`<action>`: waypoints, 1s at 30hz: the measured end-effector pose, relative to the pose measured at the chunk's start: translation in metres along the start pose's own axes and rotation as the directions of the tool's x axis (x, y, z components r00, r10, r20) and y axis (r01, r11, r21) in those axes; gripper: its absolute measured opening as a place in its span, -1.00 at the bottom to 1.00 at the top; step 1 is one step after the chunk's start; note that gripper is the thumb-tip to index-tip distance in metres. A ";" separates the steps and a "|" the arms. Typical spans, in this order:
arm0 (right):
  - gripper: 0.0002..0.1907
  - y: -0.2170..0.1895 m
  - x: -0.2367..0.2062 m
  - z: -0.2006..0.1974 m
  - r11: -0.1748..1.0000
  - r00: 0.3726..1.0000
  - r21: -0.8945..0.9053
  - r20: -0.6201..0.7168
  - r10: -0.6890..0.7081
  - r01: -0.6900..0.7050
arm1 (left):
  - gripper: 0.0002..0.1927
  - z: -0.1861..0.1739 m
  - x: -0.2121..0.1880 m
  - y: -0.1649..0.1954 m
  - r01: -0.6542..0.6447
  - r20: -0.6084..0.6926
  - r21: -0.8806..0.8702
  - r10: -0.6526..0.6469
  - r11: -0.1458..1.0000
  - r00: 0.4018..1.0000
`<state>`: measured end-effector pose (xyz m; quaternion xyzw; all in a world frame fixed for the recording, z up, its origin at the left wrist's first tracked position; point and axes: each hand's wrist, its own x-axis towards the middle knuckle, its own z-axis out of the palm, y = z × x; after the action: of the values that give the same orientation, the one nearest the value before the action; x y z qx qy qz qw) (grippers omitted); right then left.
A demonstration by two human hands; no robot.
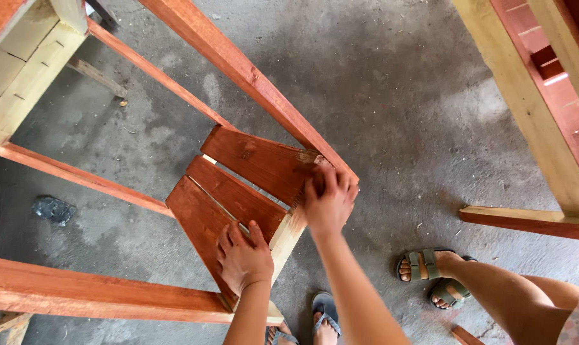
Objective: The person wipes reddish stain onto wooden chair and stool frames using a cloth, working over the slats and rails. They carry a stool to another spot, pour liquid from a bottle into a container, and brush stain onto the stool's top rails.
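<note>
The left hand (243,255) lies flat, fingers spread and gripping nothing, on the nearest red-stained slat (203,220) of a wooden frame (251,76) standing on the concrete floor (392,96). The right hand (328,199), fingers curled, presses down on the far slat (257,160) at the frame's right corner. Another person's sandalled feet (430,271) stand nearby.

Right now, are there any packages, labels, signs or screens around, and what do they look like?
None in view. There is only the reddish-brown wooden slatted frame that the left hand and right hand rest on, the grey concrete floor, and another person's sandalled feet.
</note>
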<state>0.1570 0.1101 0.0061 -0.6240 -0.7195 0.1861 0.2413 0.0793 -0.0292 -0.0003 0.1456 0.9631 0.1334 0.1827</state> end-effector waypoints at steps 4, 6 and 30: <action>-0.76 -0.007 -0.062 -0.013 0.999 0.996 0.040 0.088 0.022 -0.026 | -0.38 -0.001 -0.002 0.001 -0.040 -0.011 0.124 0.042 0.991 0.999; -0.74 -0.008 -0.059 -0.016 0.998 0.994 0.060 0.101 0.027 -0.033 | -0.34 -0.003 0.003 0.002 -0.085 0.030 0.174 0.081 0.981 0.996; -0.76 -0.009 -0.041 -0.037 0.959 0.922 0.086 -0.265 0.282 -0.269 | -0.51 0.015 0.019 0.004 -0.550 -0.023 -0.601 0.675 0.580 0.737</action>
<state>0.1757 0.0666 0.0368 -0.7326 -0.5797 0.1471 0.3249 0.0696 -0.0162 -0.0184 0.4221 0.7406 0.4540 0.2594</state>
